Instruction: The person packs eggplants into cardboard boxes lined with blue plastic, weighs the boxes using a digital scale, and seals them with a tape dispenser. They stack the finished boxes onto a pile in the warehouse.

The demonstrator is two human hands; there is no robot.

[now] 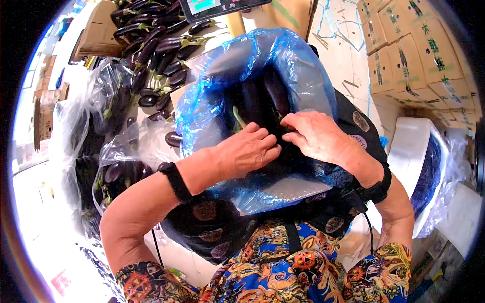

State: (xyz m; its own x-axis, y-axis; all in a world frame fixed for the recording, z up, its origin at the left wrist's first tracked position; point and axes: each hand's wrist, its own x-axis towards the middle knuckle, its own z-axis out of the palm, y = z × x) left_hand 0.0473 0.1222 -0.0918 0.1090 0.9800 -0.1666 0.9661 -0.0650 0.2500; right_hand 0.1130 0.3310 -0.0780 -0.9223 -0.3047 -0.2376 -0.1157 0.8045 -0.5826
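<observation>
Before me stands a box lined with a thin blue plastic bag (219,94), its edges folded outward over the rim. Dark purple eggplants lie deep inside, among them a long eggplant (276,89) and a green stem (238,117). Over the near part of the opening my left hand (252,147) reaches in with curled fingers, close to that stem; its grip is hidden. My right hand (312,134) has its fingertips at the near end of the long eggplant. Shadow hides whether they pinch it.
Loose eggplants (163,49) are heaped at the far left beside a digital scale display (216,7). Clear plastic bags (81,113) of eggplants stand at my left. Stacked cardboard cartons (413,60) rise at the right, with a white foam box (407,151) nearer.
</observation>
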